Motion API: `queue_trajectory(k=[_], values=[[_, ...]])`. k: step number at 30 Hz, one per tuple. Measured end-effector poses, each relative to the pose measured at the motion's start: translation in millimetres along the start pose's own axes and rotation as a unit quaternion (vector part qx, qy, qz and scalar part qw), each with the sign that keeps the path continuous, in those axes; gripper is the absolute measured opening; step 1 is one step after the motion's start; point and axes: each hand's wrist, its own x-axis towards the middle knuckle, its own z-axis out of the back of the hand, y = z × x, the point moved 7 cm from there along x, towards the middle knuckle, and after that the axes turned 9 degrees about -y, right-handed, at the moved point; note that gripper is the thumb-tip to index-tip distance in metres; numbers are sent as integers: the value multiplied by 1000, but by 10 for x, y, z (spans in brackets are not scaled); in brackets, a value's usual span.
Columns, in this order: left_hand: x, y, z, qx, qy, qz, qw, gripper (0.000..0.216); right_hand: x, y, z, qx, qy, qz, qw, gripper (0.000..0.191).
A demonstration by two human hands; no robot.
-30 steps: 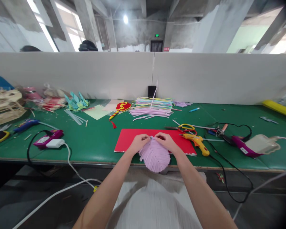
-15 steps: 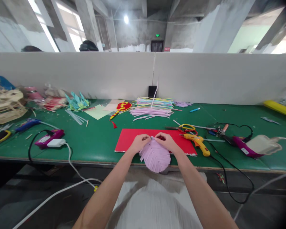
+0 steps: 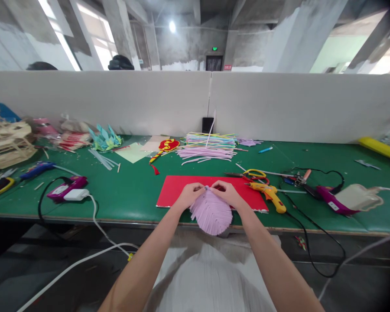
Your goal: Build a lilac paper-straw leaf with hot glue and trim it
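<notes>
A lilac leaf-shaped piece made of many narrow strips [image 3: 212,212] hangs between my hands, its wide fringed end toward me over the table's front edge. My left hand [image 3: 192,193] pinches its narrow top end from the left. From the right, my right hand [image 3: 226,193] pinches the same end, fingers bent and close to the left ones. The exact fingertip contact is too small to make out. Beneath both hands lies a red board [image 3: 175,190] on the green table.
To the right are a yellow glue gun [image 3: 269,194], scissors [image 3: 255,174] and a purple power strip [image 3: 336,201] with cables. Behind the board lies a bundle of pastel strips [image 3: 208,149]. Another purple power strip [image 3: 68,189] sits left. A grey partition [image 3: 117,99] borders the table's back.
</notes>
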Motion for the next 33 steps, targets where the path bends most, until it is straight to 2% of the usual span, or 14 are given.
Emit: queue_trajectory(k=[17,23,28,33], values=[[-2,25,-9,-14,6,4,1000,24,-1,-1,-17,-5,8,4,1000,24],[7,15,46,-26,-23,29,999,36,6,2,23,-4,-4,3,1000,23],[17,25,36,-29,-22,37,999,26,18,-12,55,-2,-25,-6,1000,27],[12,9,61,-42,-33,40,998,26,-4,5,-10,5,5,-10,1000,27]])
